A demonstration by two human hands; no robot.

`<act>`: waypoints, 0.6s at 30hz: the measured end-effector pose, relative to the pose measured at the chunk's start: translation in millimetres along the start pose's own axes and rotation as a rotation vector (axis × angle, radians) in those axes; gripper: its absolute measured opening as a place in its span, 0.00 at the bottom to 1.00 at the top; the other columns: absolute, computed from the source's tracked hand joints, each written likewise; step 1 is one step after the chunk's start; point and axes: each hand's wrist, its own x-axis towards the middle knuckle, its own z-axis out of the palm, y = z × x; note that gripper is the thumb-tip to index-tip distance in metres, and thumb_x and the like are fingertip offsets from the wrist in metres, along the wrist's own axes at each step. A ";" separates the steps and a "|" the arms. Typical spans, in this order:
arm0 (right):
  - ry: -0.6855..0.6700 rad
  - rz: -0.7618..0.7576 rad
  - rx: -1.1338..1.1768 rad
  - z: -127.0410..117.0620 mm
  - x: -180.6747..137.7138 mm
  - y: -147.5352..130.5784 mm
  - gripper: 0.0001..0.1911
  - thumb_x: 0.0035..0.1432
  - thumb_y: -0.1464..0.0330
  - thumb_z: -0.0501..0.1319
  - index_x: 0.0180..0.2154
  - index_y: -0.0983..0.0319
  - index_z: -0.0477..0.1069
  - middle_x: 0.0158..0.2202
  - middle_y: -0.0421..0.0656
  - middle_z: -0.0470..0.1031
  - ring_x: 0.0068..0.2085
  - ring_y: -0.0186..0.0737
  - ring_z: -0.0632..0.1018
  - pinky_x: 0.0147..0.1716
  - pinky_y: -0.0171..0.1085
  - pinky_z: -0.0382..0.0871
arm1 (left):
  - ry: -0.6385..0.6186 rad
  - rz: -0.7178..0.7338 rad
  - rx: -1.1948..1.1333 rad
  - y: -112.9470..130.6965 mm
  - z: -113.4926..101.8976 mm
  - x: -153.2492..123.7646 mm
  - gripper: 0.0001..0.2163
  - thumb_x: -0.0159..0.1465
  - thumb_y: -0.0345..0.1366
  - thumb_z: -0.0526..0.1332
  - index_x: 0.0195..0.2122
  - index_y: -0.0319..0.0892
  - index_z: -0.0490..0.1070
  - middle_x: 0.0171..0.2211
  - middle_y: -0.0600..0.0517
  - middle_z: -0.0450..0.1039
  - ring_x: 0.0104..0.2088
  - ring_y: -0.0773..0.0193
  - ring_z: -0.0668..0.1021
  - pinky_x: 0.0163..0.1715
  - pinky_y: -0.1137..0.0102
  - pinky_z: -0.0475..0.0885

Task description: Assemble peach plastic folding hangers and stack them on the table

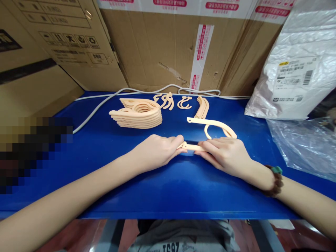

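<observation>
Pinching a cream piece (pixel 194 147) from either side in their fingers, the left hand (pixel 156 149) and right hand (pixel 232 155) meet over the blue bench (pixel 170 192). Stacked cream parts (pixel 141 120) lie beyond the left hand.

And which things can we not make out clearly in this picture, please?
All in the head view:
- Right end of the held cream strip: covered by the right hand.
- Most of the cream piece at the left hand: covered by that hand.
- Left side: hidden by pixel blocks.
- Label: fine print too small.
- Shirt: cut off by bottom edge.
</observation>
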 end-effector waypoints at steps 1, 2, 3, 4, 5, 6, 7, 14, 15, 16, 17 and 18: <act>-0.002 0.000 0.007 -0.1 0.0 0.2 0.18 0.70 0.62 0.51 0.31 0.62 0.72 0.24 0.37 0.76 0.26 0.32 0.76 0.27 0.35 0.57 | 0.006 0.005 0.003 0.1 0.2 -0.2 0.12 0.74 0.42 0.45 0.36 0.42 0.59 0.27 0.54 0.75 0.23 0.64 0.78 0.18 0.72 0.57; -0.005 -0.002 0.016 -0.1 -0.1 0.5 0.17 0.70 0.62 0.51 0.31 0.62 0.72 0.25 0.37 0.76 0.26 0.32 0.75 0.27 0.35 0.57 | 0.013 0.012 0.005 0.1 0.5 -0.4 0.12 0.74 0.42 0.45 0.36 0.42 0.59 0.26 0.54 0.74 0.23 0.64 0.78 0.18 0.72 0.57; -0.010 -0.005 0.028 0.0 -0.3 0.8 0.17 0.69 0.62 0.52 0.31 0.62 0.72 0.25 0.37 0.76 0.26 0.32 0.75 0.28 0.35 0.57 | 0.019 0.021 0.007 0.1 1.0 -0.6 0.13 0.74 0.41 0.44 0.36 0.42 0.59 0.26 0.54 0.74 0.22 0.64 0.78 0.17 0.72 0.56; -0.017 -0.009 0.039 0.2 -0.6 1.2 0.17 0.69 0.62 0.52 0.31 0.62 0.72 0.24 0.37 0.76 0.26 0.32 0.75 0.28 0.35 0.57 | 0.025 0.031 0.009 0.0 1.5 -0.8 0.13 0.74 0.41 0.43 0.36 0.42 0.59 0.25 0.54 0.74 0.22 0.64 0.77 0.17 0.72 0.56; -0.021 -0.013 0.049 0.5 -0.9 1.4 0.17 0.69 0.62 0.52 0.31 0.62 0.72 0.24 0.37 0.75 0.25 0.32 0.75 0.28 0.35 0.57 | 0.030 0.040 0.012 0.0 2.1 -1.0 0.14 0.75 0.42 0.43 0.36 0.42 0.59 0.25 0.54 0.73 0.22 0.64 0.77 0.17 0.72 0.56; -0.021 -0.016 0.054 0.8 -1.2 1.6 0.17 0.70 0.62 0.51 0.32 0.62 0.72 0.24 0.37 0.75 0.25 0.32 0.75 0.27 0.35 0.56 | 0.032 0.046 0.016 -0.1 2.7 -1.1 0.14 0.75 0.42 0.42 0.36 0.41 0.59 0.25 0.54 0.73 0.22 0.63 0.77 0.17 0.72 0.56; -0.018 -0.017 0.057 1.2 -1.5 1.6 0.17 0.70 0.62 0.51 0.32 0.62 0.72 0.24 0.37 0.76 0.25 0.32 0.75 0.27 0.35 0.56 | 0.033 0.048 0.020 -0.2 3.2 -1.1 0.14 0.75 0.42 0.42 0.36 0.41 0.59 0.25 0.54 0.73 0.22 0.63 0.77 0.17 0.72 0.56; -0.020 -0.011 0.061 3.4 -2.8 0.6 0.19 0.70 0.62 0.50 0.33 0.62 0.73 0.23 0.38 0.76 0.23 0.32 0.74 0.25 0.35 0.55 | 0.045 0.069 0.067 0.8 2.8 0.6 0.15 0.75 0.41 0.42 0.35 0.41 0.60 0.24 0.54 0.72 0.22 0.64 0.77 0.17 0.71 0.55; -0.023 -0.011 0.059 3.4 -2.9 0.7 0.19 0.70 0.62 0.50 0.33 0.62 0.73 0.23 0.37 0.75 0.22 0.32 0.74 0.25 0.35 0.55 | 0.059 0.075 0.073 0.9 2.5 0.9 0.15 0.75 0.40 0.42 0.35 0.41 0.60 0.24 0.54 0.71 0.22 0.64 0.77 0.17 0.71 0.54; -0.024 -0.009 0.060 3.2 -3.0 0.8 0.19 0.70 0.62 0.50 0.33 0.62 0.73 0.22 0.37 0.75 0.22 0.32 0.73 0.25 0.35 0.54 | 0.074 0.080 0.081 1.0 2.3 1.2 0.15 0.75 0.40 0.42 0.34 0.41 0.60 0.23 0.54 0.71 0.21 0.65 0.76 0.17 0.71 0.54; -0.024 -0.008 0.064 3.0 -3.0 0.9 0.19 0.70 0.61 0.49 0.33 0.62 0.73 0.22 0.37 0.75 0.22 0.32 0.73 0.24 0.35 0.54 | 0.088 0.084 0.090 1.1 2.3 1.3 0.15 0.75 0.40 0.41 0.34 0.41 0.60 0.23 0.54 0.70 0.20 0.65 0.76 0.16 0.71 0.54; -0.024 -0.004 0.068 2.7 -3.0 1.0 0.19 0.70 0.61 0.49 0.33 0.62 0.73 0.22 0.37 0.74 0.21 0.32 0.72 0.24 0.35 0.53 | 0.098 0.088 0.099 1.3 2.4 1.3 0.16 0.75 0.39 0.41 0.34 0.41 0.60 0.22 0.54 0.70 0.19 0.65 0.75 0.16 0.71 0.54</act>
